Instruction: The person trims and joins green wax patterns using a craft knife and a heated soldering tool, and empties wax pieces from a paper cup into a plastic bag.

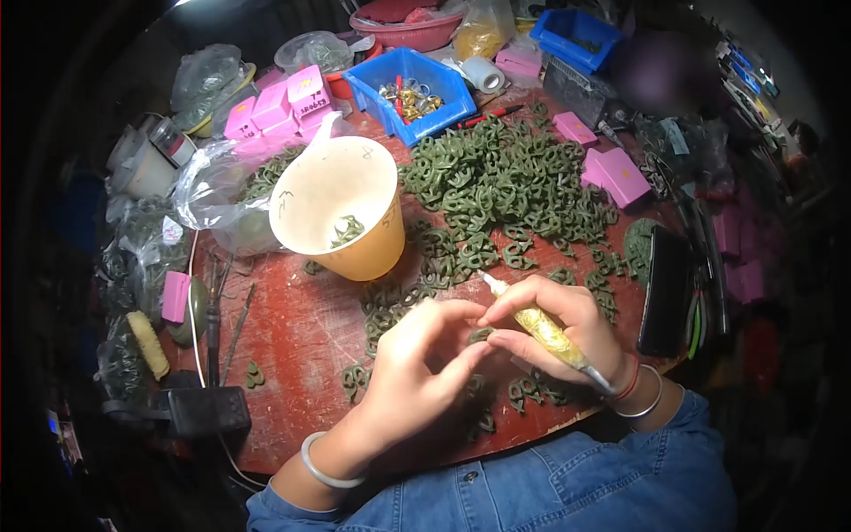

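My right hand is closed around a yellow-wrapped pen-like tool, its pale tip pointing up and left. Facing it, my left hand has its thumb and index finger pinched on a small green piece, which the fingertips of both hands touch. Behind my hands, many loose green pieces form a large pile on the red table. A yellow cup stands tilted at the pile's left, with a few green pieces inside.
Beyond the pile is a blue bin of metal bits. Pink boxes stack at the back left; another pink box lies right of the pile. A black phone is at the right edge. A black adapter sits front left.
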`<action>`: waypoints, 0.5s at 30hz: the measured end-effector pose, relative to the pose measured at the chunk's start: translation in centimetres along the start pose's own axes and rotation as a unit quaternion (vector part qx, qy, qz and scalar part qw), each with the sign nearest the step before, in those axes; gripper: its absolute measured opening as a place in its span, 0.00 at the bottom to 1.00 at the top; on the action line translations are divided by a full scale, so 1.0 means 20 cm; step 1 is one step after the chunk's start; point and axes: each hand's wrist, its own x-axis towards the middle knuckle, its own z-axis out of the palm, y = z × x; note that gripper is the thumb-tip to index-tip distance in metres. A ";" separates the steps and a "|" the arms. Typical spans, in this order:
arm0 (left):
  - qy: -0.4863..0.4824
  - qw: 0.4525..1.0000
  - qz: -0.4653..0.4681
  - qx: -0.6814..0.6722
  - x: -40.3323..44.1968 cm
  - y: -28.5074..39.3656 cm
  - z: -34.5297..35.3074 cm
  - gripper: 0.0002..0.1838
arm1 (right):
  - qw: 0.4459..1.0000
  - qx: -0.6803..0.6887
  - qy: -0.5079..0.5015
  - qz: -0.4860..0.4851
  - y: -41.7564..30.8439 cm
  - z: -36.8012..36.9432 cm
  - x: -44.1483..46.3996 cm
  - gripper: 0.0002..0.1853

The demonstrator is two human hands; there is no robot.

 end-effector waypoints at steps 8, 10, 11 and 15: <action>-0.038 0.844 -0.254 -0.471 0.00 -0.03 -0.05 0.18 | 0.996 -0.001 0.070 -0.055 -0.03 -0.05 -0.01 0.34; -0.037 0.829 -0.265 -0.492 -0.01 -0.04 -0.06 0.18 | 0.981 -0.121 0.035 -0.149 -0.01 -0.06 -0.01 0.31; -0.041 0.805 -0.262 -0.530 0.00 -0.05 -0.07 0.17 | 0.967 -0.169 0.016 -0.192 0.00 -0.06 -0.02 0.28; -0.040 0.777 -0.256 -0.573 -0.01 -0.07 -0.08 0.16 | 0.959 -0.184 0.081 -0.201 -0.03 0.02 0.00 0.17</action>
